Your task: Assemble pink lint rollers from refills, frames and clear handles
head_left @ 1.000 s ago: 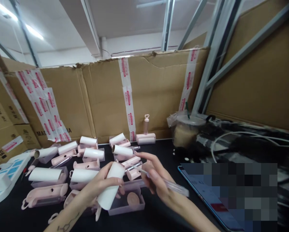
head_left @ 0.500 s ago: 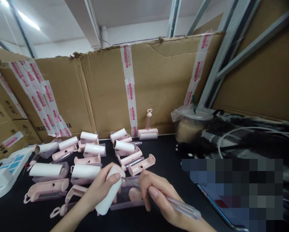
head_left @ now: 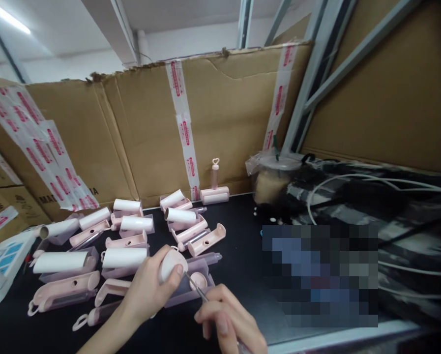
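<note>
Roll (head_left: 164, 270) sits clasped in my curled left hand (head_left: 151, 279), probably to steady its end against the slim tool (head_left: 198, 290) my right hand (head_left: 233, 317) grips.

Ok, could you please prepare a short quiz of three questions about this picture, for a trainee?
1. Which hand grips a white roll: A) left, B) right, C) both?
2. True or false: the drink cup stands to the right of the lilac tray in the picture.
3. What does the right hand hold?

Key:
1. A, the left hand.
2. True.
3. A tool with a thin metal shaft.
</note>
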Motion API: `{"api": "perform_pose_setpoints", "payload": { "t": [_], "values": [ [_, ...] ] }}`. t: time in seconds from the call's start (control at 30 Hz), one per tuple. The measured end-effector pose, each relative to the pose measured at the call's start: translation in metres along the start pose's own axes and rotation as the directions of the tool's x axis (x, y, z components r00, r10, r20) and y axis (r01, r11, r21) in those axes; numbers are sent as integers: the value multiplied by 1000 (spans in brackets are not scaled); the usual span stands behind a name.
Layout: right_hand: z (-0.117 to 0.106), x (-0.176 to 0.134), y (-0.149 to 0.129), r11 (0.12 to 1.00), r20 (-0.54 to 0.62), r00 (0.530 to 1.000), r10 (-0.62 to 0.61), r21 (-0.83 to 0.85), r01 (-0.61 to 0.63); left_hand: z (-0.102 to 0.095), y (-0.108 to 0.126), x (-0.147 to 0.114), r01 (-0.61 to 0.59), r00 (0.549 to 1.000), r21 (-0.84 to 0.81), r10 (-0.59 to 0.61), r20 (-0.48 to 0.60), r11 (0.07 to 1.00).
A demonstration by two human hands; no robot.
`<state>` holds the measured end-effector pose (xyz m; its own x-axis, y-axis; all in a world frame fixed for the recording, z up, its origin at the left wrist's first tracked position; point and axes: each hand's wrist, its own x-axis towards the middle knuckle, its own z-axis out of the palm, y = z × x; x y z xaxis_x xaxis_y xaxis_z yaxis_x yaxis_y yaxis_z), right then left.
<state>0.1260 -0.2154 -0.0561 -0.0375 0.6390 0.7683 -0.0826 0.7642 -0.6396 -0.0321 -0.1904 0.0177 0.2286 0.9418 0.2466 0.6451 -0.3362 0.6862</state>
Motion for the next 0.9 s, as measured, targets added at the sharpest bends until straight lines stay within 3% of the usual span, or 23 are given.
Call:
{"api": "perform_pose_setpoints", "payload": {
  "t": [0.5, 0.6, 0.73, 0.83, 0.9],
  "values": [
    [19, 5, 14, 980, -71, 991, -118, -171, 104, 4, -6, 3, -13, 999, 84, 17, -43, 996],
    [15, 8, 9, 975, -110, 987, -115, -202, 91, 6, -2, 0, -50, 999, 83, 51, -4, 995],
    [1, 12, -5, 987, -219, 966, -138, -107, 116, -3, -2, 0, -102, 990, -12, 100, -100, 995],
    [-5, 15, -12, 992, -154, 980, -124, -35, 120, -10, -1, -1, -161, 972, -75, 145, -185, 984],
    [-4, 17, -13, 994, -85, 990, -108, -41, 105, -10, 2, -5, -187, 968, -88, 168, -187, 978]
  ]
}}
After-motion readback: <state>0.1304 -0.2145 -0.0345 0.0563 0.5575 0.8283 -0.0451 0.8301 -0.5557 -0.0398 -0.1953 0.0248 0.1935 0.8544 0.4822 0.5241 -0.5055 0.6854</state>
